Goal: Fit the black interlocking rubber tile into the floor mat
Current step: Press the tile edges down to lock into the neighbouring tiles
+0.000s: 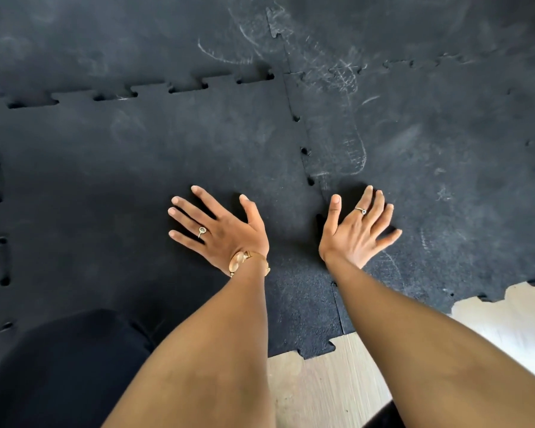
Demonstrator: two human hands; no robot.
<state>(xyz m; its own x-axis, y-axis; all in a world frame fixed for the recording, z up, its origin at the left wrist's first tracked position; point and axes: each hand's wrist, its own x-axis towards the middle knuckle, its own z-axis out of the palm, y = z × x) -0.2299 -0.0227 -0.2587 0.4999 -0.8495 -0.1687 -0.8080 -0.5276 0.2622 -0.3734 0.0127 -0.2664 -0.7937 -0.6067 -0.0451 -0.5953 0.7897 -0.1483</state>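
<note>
The black interlocking rubber tile (155, 156) lies flat at the centre left, its toothed far and right edges meshed with the surrounding floor mat (430, 134). Small gaps show along the far seam and the right seam. My left hand (219, 227) rests palm down on the tile near its right edge, fingers spread, holding nothing. My right hand (357, 230) lies flat on the neighbouring mat tile just across the seam, fingers apart. Both hands wear rings; the left wrist carries a gold watch.
Pale wooden floor (328, 384) shows beyond the mat's toothed near edge at the bottom right. A dark clothed knee (62, 366) fills the bottom left corner. White scuff marks and a shoe print (343, 131) cover the mat's right tiles.
</note>
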